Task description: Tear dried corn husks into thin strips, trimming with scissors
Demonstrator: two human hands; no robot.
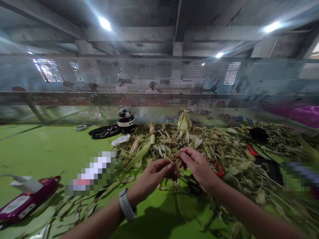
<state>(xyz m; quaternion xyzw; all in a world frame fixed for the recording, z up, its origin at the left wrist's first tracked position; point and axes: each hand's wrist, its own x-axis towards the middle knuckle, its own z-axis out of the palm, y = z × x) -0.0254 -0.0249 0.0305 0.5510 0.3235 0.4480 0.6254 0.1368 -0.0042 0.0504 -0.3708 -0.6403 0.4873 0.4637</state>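
Observation:
Both hands meet over the front edge of a heap of dry, pale-green corn husks (164, 139). My left hand (156, 171), with a grey watch band (127, 204) at the wrist, is closed in a pinch on a thin husk strip. My right hand (195, 164) is just beside it, thumb and fingertips pinched together at the same strip. Fingers partly hide what lies between them. Close to my right hand are a red scissor-like handle (219, 169) and a black looped handle (194, 185), both partly covered. A larger folded husk (184, 124) stands up behind the hands.
On the green table (50, 142) are a black jar (126, 121), a black bag-like item (104, 131), a white tissue (121, 140), a tape roll (81, 127) and a purple power strip (30, 202) with a charger. A perforated screen (149, 76) borders the back.

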